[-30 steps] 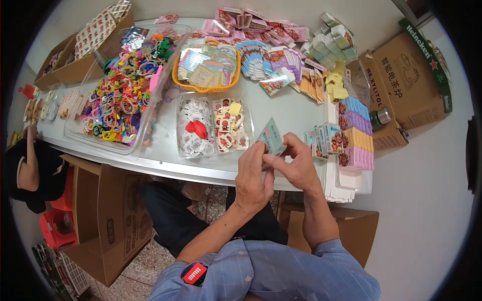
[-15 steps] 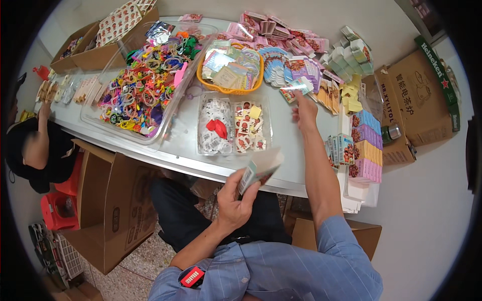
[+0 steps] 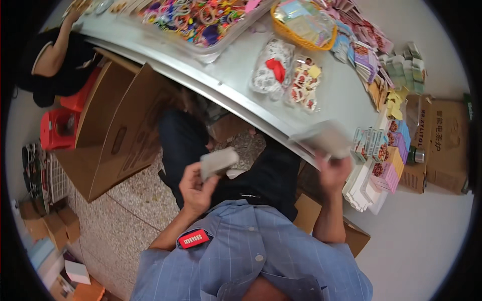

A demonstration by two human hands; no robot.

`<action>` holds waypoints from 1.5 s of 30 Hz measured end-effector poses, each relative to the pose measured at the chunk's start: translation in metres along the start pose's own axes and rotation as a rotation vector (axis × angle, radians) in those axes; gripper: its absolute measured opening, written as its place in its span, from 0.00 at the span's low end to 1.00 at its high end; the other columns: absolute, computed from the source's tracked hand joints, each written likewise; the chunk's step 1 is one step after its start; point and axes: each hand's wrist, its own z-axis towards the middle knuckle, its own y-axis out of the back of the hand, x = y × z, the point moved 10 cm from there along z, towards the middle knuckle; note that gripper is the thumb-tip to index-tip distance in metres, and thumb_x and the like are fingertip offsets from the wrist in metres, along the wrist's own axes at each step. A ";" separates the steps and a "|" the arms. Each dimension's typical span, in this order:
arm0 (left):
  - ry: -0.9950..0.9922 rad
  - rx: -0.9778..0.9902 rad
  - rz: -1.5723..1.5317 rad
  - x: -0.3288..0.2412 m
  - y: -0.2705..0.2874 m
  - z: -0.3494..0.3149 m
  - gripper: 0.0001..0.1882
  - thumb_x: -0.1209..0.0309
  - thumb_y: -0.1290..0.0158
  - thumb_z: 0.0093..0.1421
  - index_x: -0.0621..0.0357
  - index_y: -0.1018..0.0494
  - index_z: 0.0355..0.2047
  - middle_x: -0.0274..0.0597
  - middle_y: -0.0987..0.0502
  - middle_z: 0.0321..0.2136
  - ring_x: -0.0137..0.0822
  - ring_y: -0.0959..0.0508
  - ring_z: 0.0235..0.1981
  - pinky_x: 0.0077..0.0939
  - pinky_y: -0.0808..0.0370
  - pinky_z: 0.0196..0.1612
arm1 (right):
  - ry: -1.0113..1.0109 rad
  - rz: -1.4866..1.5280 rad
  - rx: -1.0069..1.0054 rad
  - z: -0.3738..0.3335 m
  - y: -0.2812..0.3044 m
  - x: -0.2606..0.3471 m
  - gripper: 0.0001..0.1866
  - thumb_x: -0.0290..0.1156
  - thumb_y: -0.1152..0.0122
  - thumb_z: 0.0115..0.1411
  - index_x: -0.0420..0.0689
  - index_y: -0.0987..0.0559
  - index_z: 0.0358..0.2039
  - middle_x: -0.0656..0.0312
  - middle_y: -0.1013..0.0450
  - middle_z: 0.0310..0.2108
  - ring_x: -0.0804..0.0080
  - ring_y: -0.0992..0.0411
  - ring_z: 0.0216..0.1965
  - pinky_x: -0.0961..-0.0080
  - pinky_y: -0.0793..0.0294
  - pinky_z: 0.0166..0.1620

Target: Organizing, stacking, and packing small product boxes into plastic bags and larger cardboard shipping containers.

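Over my lap, my left hand [image 3: 197, 188] grips a small pale cardboard box [image 3: 219, 161] between thumb and fingers. My right hand [image 3: 335, 174] is at the table's front edge, closed on a greyish-white flat carton [image 3: 325, 138] smeared by motion; its print cannot be made out. Beyond it on the table stand two clear trays. One holds white printed packets [image 3: 271, 75] with a red piece on top, the other small picture cards [image 3: 305, 85] with a yellow slip. To the right, several filled small boxes [image 3: 370, 144] stand in a row.
A yellow basket [image 3: 282, 31] of packets and a large clear bin [image 3: 201, 47] of colourful trinkets sit on the table [image 3: 226, 83]. Purple, orange and pink boxes [image 3: 391, 168] are stacked at right. A big cardboard box [image 3: 118, 135] stands at left; another person's arm [image 3: 60, 50] shows beyond.
My right hand has come back from the flat cartons on the table with a pale carton in it. My left hand has moved down and left with its box. The view has shifted.
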 end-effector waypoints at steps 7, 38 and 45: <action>-0.192 -0.325 -0.148 -0.033 0.084 0.015 0.16 0.77 0.51 0.68 0.67 0.34 0.54 0.51 0.22 0.47 0.39 0.18 0.45 0.34 0.16 0.43 | -1.050 0.522 0.816 -0.142 -0.192 -0.090 0.14 0.36 0.31 0.63 0.38 0.20 0.38 0.67 0.26 0.23 0.85 0.34 0.16 0.85 0.38 0.19; 0.197 0.343 -0.143 0.021 -0.089 0.032 0.26 0.82 0.41 0.64 0.69 0.35 0.62 0.48 0.22 0.52 0.34 0.21 0.52 0.28 0.23 0.57 | -0.174 0.274 0.284 -0.040 -0.098 0.005 0.22 0.21 0.33 0.60 0.37 0.22 0.55 0.56 0.23 0.45 0.71 0.25 0.42 0.77 0.27 0.48; 0.147 0.244 -0.119 0.012 -0.069 0.044 0.22 0.81 0.41 0.65 0.68 0.31 0.58 0.45 0.20 0.48 0.29 0.20 0.47 0.24 0.22 0.52 | 0.037 -0.132 -0.087 0.064 -0.025 0.007 0.11 0.24 0.34 0.62 0.36 0.18 0.44 0.59 0.21 0.37 0.76 0.26 0.36 0.77 0.26 0.43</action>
